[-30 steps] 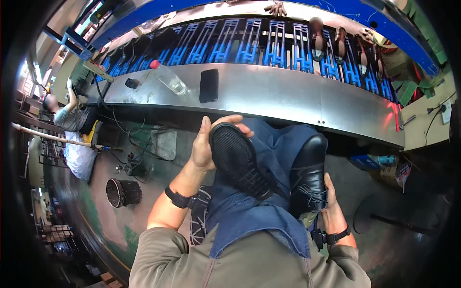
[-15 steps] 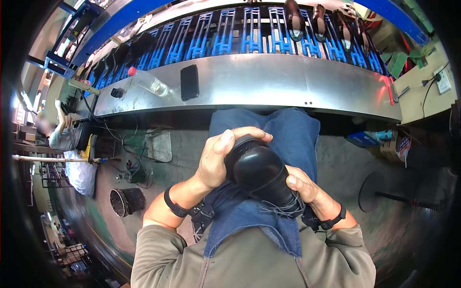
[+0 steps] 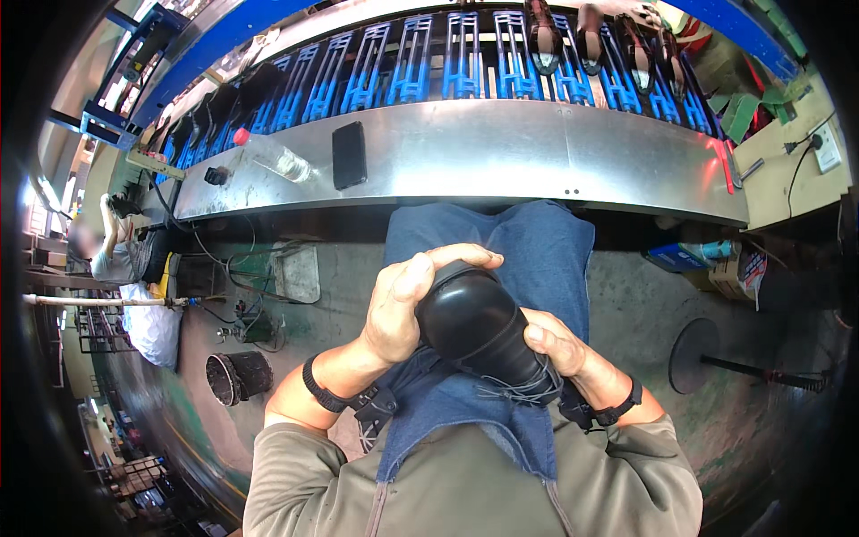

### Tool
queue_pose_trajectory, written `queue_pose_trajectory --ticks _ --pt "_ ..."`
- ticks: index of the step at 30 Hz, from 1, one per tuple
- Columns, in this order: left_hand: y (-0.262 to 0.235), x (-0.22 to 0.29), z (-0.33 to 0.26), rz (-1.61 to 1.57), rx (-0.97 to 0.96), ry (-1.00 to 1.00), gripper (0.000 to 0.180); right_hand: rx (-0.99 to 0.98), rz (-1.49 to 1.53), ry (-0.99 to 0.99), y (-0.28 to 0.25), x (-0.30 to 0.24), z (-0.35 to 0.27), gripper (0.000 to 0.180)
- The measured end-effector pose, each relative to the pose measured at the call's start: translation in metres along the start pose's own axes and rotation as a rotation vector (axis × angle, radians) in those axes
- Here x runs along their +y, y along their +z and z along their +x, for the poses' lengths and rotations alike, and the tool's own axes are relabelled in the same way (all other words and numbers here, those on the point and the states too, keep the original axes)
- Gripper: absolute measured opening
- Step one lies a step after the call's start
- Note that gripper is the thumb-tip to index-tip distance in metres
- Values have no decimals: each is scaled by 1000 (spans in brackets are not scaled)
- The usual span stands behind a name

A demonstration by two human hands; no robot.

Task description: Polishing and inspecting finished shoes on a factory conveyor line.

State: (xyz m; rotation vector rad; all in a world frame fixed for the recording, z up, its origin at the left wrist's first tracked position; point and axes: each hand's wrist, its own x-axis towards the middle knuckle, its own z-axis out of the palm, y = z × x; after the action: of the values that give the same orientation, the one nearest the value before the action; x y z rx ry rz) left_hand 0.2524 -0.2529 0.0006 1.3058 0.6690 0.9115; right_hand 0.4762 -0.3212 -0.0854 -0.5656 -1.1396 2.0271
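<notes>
A black shoe (image 3: 474, 324) with a smooth rounded toe is held over my lap, its toe tilted up and away to the left. Loose grey laces (image 3: 523, 389) hang at its near end. My left hand (image 3: 401, 300) wraps round the toe end, thumb up and fingers reaching over the far edge. On the other side, my right hand (image 3: 557, 343) grips the shoe near the laces, its thumb on top. Most fingers of the right hand are hidden beneath the shoe. The shoe's underside is out of sight.
Across from me runs a metal bench (image 3: 465, 152) with a black phone (image 3: 350, 154) and a clear bottle (image 3: 277, 158). Behind it stand blue racks (image 3: 463, 76), some holding dark shoes (image 3: 544, 40). A black bucket (image 3: 239, 377) sits on the floor at left; a person (image 3: 121, 251) is beyond.
The shoe has turned slightly in my hands, so less of its rim shows beside the left fingers. Beyond the bench, the racks and their shoes have shifted a little to the left.
</notes>
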Motion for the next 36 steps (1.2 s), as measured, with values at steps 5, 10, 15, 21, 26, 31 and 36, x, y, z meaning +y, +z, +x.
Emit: queue_pose_trajectory --ticks 5,10,15,21,26,31,36 --pt "1 1 -3 14 9 -23 66 -10 -17 18 0 -1 0 75" --pt "3 1 -5 25 6 -40 67 65 15 -5 2 8 -2 74" --pt "3 -2 -11 56 -38 -8 67 69 0 24 -1 11 -7 70" --pt "12 4 -23 79 -72 -63 69 91 9 -10 1 22 -13 63" --pt "8 17 -27 252 -59 44 60 116 -23 -13 -4 29 -16 64" --pt "7 6 -22 604 -92 222 73 144 24 10 1 18 -19 69" --pt "13 -13 -21 785 53 335 78 137 96 36 5 1 -17 72"
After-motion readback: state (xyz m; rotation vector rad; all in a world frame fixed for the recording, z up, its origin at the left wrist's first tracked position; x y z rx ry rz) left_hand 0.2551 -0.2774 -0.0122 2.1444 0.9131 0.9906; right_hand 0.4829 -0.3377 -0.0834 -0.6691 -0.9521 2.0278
